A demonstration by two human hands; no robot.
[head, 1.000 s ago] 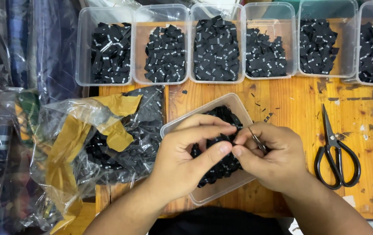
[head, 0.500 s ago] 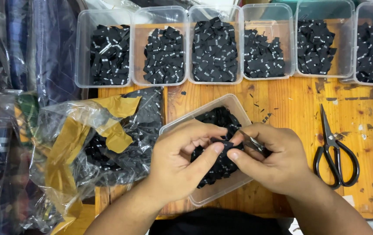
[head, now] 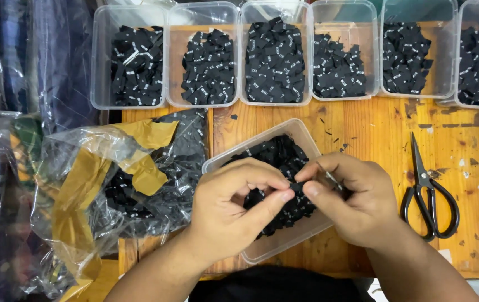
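Worktop (head: 362, 128) carries six tubs along its far edge, a crumpled plastic bag (head: 111, 179) at its left, scissors (head: 427, 193) at its right. Near the front edge, over a tub (head: 262, 154) of black labels, my left hand (head: 231, 210) and right hand (head: 351, 198) pinch one label (head: 295, 185) together between thumbs and forefingers.
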